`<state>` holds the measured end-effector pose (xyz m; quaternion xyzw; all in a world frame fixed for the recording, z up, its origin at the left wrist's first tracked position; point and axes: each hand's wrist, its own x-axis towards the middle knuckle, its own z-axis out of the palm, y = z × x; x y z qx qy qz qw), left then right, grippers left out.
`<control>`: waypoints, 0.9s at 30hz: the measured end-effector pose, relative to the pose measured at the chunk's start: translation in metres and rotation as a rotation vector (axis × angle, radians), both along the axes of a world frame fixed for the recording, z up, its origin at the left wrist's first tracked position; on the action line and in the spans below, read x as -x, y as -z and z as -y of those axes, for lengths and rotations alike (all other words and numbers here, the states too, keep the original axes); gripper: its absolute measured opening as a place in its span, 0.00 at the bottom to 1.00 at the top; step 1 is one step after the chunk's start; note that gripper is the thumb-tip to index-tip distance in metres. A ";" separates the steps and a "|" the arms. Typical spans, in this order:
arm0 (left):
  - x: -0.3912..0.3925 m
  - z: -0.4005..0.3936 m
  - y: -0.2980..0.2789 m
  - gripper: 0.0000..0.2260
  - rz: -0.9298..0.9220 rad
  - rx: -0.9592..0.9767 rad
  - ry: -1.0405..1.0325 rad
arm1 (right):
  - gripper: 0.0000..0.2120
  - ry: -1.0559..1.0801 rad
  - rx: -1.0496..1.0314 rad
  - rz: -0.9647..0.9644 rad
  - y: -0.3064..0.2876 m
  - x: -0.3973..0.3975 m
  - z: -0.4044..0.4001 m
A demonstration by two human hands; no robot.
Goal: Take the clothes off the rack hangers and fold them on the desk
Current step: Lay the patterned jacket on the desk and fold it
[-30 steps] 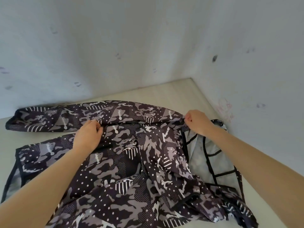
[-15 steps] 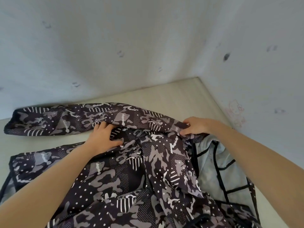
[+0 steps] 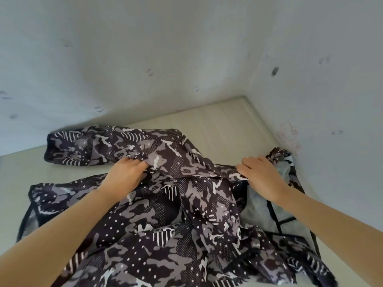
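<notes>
Dark camouflage fabric, black and grey with white dots and stripes, is making up the thin jacket (image 3: 165,214) that is lying crumpled across the pale wooden desk (image 3: 217,121), covering most of its near half. One sleeve of the jacket is stretching toward the desk's far left edge, its cuff lying flat on the surface close to the back wall. At the right edge of the desk the jacket is lying open, showing a light grey lining with black seam tape, and a bunched part is sitting against the side wall near the far right corner.

The left hand (image 3: 126,172) is gripping a fold of the sleeve where it meets the body, fingers curled into the cloth and lifting it slightly off the desk. The right hand (image 3: 261,177) is pinching a raised ridge of patterned fabric near the lining, knuckles up, fingers closed around it. A taut ridge of cloth is running between the two hands.

Grey-white plastered walls (image 3: 186,48) with small dark marks are meeting at the desk's far right corner.
</notes>
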<state>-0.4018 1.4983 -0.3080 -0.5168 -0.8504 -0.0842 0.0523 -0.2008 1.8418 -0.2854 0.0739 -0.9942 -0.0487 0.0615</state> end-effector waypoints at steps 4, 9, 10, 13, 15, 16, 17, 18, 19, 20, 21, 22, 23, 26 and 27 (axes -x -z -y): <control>-0.035 0.025 -0.006 0.36 -0.059 0.141 0.180 | 0.20 -0.120 -0.083 0.065 -0.006 -0.042 0.008; -0.077 0.044 0.017 0.34 -0.073 0.465 0.262 | 0.19 -0.198 -0.229 0.311 0.020 -0.086 0.023; -0.083 0.042 0.016 0.32 -0.066 0.533 0.254 | 0.18 -0.185 -0.260 0.344 0.026 -0.091 0.026; -0.101 0.039 0.017 0.26 -0.003 0.570 0.174 | 0.18 -0.104 -0.318 0.434 0.034 -0.098 0.040; -0.108 0.037 0.014 0.28 -0.012 0.535 0.186 | 0.19 -0.064 -0.361 0.534 0.030 -0.096 0.049; -0.111 0.038 0.012 0.28 -0.022 0.558 0.179 | 0.19 -0.054 -0.369 0.567 0.027 -0.095 0.053; -0.111 0.042 0.014 0.27 -0.008 0.595 0.146 | 0.19 -0.051 -0.384 0.574 0.027 -0.096 0.053; -0.112 0.047 0.015 0.27 0.021 0.627 0.068 | 0.20 -0.035 -0.391 0.582 0.024 -0.095 0.054; -0.112 0.053 0.014 0.27 0.073 0.650 -0.022 | 0.20 -0.007 -0.383 0.593 0.022 -0.096 0.054; -0.112 0.062 0.014 0.29 0.088 0.665 -0.118 | 0.19 0.029 -0.381 0.603 0.019 -0.096 0.058; -0.108 0.071 0.015 0.30 0.093 0.663 -0.212 | 0.18 0.052 -0.383 0.639 0.017 -0.096 0.059; -0.106 0.082 0.013 0.32 0.094 0.667 -0.282 | 0.17 0.062 -0.366 0.667 0.014 -0.097 0.061; -0.103 0.092 0.011 0.34 0.096 0.672 -0.337 | 0.16 0.062 -0.352 0.674 0.011 -0.097 0.065; -0.098 0.118 0.006 0.35 0.019 0.641 -0.434 | 0.17 0.152 -0.259 0.685 -0.005 -0.086 0.082; -0.097 0.124 0.003 0.34 -0.002 0.591 -0.441 | 0.16 0.186 -0.214 0.647 -0.015 -0.080 0.092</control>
